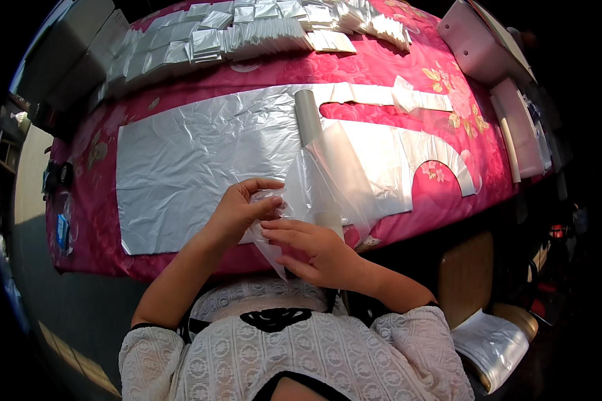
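Observation:
My left hand (251, 208) pinches a bunched piece of clear plastic film (269, 246) at the near edge of the table. Close beside it, my right hand (318, 250) has its fingers stretched toward the film, thumb apart from them; its fingertips are by the film. Under and beyond both hands, a silvery-white plastic apron (194, 160) lies flat, its neck and strap cut-outs toward the right. A grey tube-shaped roll (308, 117) rests across it. More clear film (344, 174) spreads from the roll's near end, partly hidden behind my right hand.
Rows of folded silvery-white packets (247, 37) line the far side of the pink flowered tablecloth (274, 67). Boxes (481, 43) stand at the far right, and a tape roll (65, 175) lies at the left edge. A wooden chair (467, 274) with white plastic sits lower right.

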